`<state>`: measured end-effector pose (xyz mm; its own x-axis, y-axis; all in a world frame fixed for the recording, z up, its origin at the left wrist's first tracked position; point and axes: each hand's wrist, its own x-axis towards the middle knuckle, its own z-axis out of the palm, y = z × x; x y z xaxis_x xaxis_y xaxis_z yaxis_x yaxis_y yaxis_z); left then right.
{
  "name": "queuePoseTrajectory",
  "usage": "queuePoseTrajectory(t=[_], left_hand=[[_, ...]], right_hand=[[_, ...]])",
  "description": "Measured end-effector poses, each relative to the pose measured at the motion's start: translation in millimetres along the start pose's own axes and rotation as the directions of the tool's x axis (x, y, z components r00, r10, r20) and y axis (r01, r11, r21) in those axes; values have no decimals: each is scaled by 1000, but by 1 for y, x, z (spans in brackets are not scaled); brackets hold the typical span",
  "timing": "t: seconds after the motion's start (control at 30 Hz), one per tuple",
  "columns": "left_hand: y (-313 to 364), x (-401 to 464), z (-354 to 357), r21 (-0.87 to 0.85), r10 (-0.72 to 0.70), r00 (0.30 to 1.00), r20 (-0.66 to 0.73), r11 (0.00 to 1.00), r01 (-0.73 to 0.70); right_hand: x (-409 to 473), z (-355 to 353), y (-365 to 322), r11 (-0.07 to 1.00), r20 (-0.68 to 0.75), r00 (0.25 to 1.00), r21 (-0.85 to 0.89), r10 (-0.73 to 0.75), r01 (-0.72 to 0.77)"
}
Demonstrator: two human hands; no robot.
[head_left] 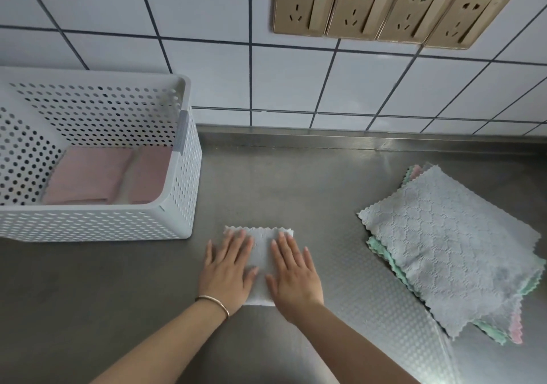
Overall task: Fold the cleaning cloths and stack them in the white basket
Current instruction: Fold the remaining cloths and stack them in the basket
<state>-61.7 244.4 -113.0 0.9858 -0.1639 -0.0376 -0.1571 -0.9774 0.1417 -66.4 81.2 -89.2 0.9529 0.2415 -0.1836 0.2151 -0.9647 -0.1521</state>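
Note:
A small folded grey cloth (262, 262) lies on the steel counter in front of me. My left hand (227, 274) rests flat on its left half, fingers spread. My right hand (294, 277) presses flat on its right half. The white perforated basket (183, 176) stands at the left, holding two folded pink cloths (88, 176) side by side on its bottom. A pile of unfolded cloths (453, 250) sits at the right, a grey one on top with green and pink edges showing beneath.
The steel counter (118, 295) runs to a tiled wall at the back. Several gold wall sockets (390, 8) are mounted above. A bracelet (216, 305) circles my left wrist.

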Motion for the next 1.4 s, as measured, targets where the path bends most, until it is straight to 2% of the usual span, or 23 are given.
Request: queuePoseTrajectory(t=[0.07, 0.27, 0.33, 0.4, 0.43, 0.47, 0.5, 0.53, 0.57, 0.6, 0.63, 0.67, 0.77, 0.83, 0.9, 1.0, 1.07, 1.1, 1.17, 1.23, 1.3, 1.4], left_hand=[[-3, 0, 6, 39, 5, 999, 45, 999, -7], [-8, 2, 12, 55, -29, 998, 61, 998, 26], [-7, 2, 10, 17, -34, 997, 74, 999, 33], [-3, 2, 1, -86, -141, 989, 45, 986, 144], [-1, 2, -5, -159, -257, 966, 3, 954, 254], [1, 1, -10, -245, -408, 913, -32, 888, 389], [5, 0, -16, -325, -560, 828, -5, 784, 528], [7, -1, -20, -364, -672, 738, 57, 674, 642], [10, -3, -23, -352, -735, 667, 122, 596, 722], [12, -3, -24, -326, -760, 625, 180, 553, 766], [14, -4, -23, -301, -757, 615, 220, 547, 781], [17, -4, -23, -274, -741, 624, 247, 565, 778], [22, -8, -22, -222, -700, 658, 277, 620, 753], [25, -14, -25, -277, -697, 649, 305, 587, 761], [29, -22, -31, -411, -679, 632, 373, 490, 769], [38, -31, -51, -629, -663, 604, 443, 251, 736], [44, -34, -75, -765, -673, 626, 395, 137, 629], [46, -35, -90, -828, -678, 652, 338, 114, 549], [47, -38, -116, -922, -696, 701, 155, 154, 356], [41, -42, -139, -943, -701, 712, -37, 260, 207], [37, -44, -163, -925, -676, 709, -200, 369, 91], [17, -39, -211, -807, -570, 697, -436, 590, -23]], right_hand=[[-1, 6, 3, 1000, 46, 999, 2, -2, 2], [3, 11, 5, 999, 66, 997, 25, -35, 33], [3, 3, 3, 999, 59, 998, 26, -28, 26], [5, -6, 2, 999, 67, 997, 25, -45, 43], [5, -11, 3, 993, 92, 996, 116, 3, -13], [4, -17, 3, 968, 85, 993, 227, 86, -104], [2, -20, 3, 918, 66, 978, 336, 197, -208], [0, -23, 4, 838, 72, 948, 451, 309, -307], [-1, -25, 4, 726, 140, 908, 558, 394, -401], [-1, -28, 3, 604, 227, 869, 640, 440, -474], [-1, -28, 4, 514, 306, 839, 679, 449, -523], [1, -28, 6, 472, 366, 820, 683, 439, -557], [1, -31, 9, 489, 473, 791, 622, 388, -611], [-2, -28, 11, 512, 520, 782, 595, 343, -620], [-6, -31, 14, 507, 527, 788, 607, 318, -611], [-16, -45, 17, 419, 463, 833, 720, 303, -553], [-20, -61, 16, 393, 366, 889, 801, 276, -452], [-22, -71, 15, 379, 311, 913, 837, 263, -394], [-22, -96, 7, 333, 223, 947, 896, 232, -292], [-22, -119, -6, 290, 162, 964, 932, 209, -219], [-19, -143, -17, 242, 109, 975, 958, 193, -155], [-2, -189, -44, 179, 32, 985, 982, 169, -63]])
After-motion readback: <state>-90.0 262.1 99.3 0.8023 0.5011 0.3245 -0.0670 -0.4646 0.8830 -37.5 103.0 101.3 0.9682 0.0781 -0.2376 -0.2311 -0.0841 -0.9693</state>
